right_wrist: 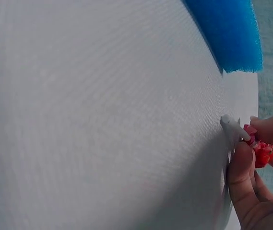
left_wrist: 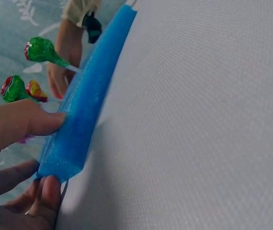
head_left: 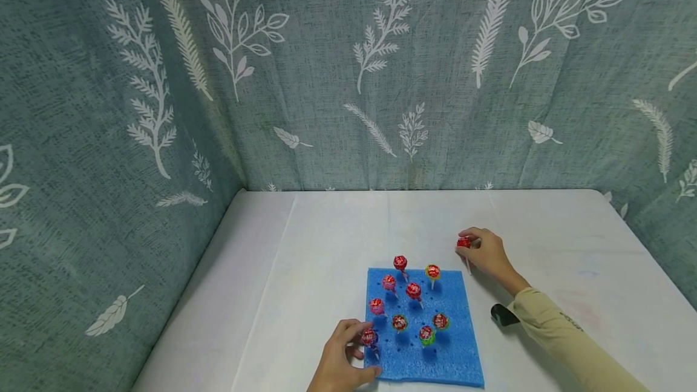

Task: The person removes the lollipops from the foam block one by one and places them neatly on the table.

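A blue foam block [head_left: 457, 359] lies on the white table with several wrapped lollipops standing in it on their sticks, such as a green one [head_left: 427, 336] near the front. My left hand [head_left: 339, 359] grips the block's near left corner, thumb on one side and fingers at the end, as the left wrist view shows. A dark-wrapped lollipop [head_left: 369, 337] stands between that hand's thumb and fingers in the head view. Beyond the block's far right corner, my right hand [head_left: 490, 257] pinches a red lollipop [head_left: 463, 243] just below its candy, its white stick [right_wrist: 234, 127] pointing down.
Small dark holes dot the foam between the lollipops. A black object [head_left: 503, 315] shows at the right sleeve [head_left: 566, 331], near the wrist. White tabletop [head_left: 316, 247] stretches around the block, and a green leaf-patterned curtain [head_left: 327, 77] hangs behind and to the left.
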A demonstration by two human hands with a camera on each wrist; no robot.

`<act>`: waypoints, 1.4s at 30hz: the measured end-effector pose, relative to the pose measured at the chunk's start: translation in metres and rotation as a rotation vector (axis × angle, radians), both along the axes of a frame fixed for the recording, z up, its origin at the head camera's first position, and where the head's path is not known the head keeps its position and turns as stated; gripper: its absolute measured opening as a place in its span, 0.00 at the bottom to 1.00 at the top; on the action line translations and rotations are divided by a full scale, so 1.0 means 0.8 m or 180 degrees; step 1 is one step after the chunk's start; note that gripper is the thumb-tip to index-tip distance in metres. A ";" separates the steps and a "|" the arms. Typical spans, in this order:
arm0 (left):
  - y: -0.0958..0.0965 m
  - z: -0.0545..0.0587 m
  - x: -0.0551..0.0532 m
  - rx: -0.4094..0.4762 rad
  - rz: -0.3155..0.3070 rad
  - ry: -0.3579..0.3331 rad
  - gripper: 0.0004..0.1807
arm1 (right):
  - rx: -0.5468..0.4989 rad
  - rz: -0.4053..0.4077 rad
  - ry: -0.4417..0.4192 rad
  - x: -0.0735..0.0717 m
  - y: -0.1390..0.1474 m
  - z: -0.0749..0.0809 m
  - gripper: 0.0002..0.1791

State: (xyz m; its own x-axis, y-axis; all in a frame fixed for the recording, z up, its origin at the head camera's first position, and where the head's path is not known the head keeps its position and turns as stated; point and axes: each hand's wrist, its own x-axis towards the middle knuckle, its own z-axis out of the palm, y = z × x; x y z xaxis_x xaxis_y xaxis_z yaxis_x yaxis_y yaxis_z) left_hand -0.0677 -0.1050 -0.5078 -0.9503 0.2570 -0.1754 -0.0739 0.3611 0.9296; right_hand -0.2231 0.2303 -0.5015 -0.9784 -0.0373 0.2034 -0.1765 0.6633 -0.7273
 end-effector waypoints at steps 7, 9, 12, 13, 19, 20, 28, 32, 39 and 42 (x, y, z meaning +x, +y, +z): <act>0.000 -0.001 0.000 0.0015 -0.0012 0.0066 0.37 | 0.0095 -0.0019 0.0029 0.001 -0.002 0.002 0.17; -0.001 -0.001 0.000 0.0025 -0.0020 0.0091 0.38 | 0.0127 -0.0041 0.0055 0.001 -0.003 0.004 0.17; -0.002 -0.002 0.000 0.0033 -0.0028 0.0111 0.38 | 0.0147 -0.0068 0.0099 0.002 -0.004 0.007 0.17; -0.002 -0.003 -0.001 0.0031 -0.0028 0.0107 0.38 | 0.0147 -0.0075 0.0110 0.002 -0.003 0.009 0.17; -0.003 -0.004 -0.002 -0.0013 -0.0054 0.0124 0.38 | 0.0135 -0.0016 0.0207 0.004 -0.002 0.019 0.16; -0.003 -0.004 -0.002 -0.0019 -0.0058 0.0122 0.38 | 0.0116 0.0015 0.0235 0.005 -0.002 0.020 0.16; -0.003 -0.005 -0.002 -0.0001 -0.0074 0.0158 0.38 | -0.0041 0.0225 0.0304 0.017 -0.006 0.040 0.14; -0.004 -0.004 -0.002 -0.0009 -0.0057 0.0138 0.38 | -0.0033 0.0273 0.0241 0.022 -0.011 0.050 0.13; -0.003 -0.003 -0.001 -0.0003 -0.0057 0.0117 0.37 | -0.0058 0.0298 0.0237 0.035 -0.018 0.064 0.12; -0.003 -0.003 0.000 0.0026 -0.0041 0.0109 0.37 | -0.0080 0.0339 0.0257 0.041 -0.020 0.069 0.12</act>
State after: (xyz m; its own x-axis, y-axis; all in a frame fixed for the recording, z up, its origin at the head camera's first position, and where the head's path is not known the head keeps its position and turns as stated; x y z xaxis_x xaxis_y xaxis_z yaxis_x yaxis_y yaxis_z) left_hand -0.0675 -0.1072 -0.5099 -0.9524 0.2704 -0.1408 -0.0375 0.3543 0.9344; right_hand -0.1902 0.2140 -0.4463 -0.9496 -0.1338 0.2836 -0.3035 0.6194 -0.7241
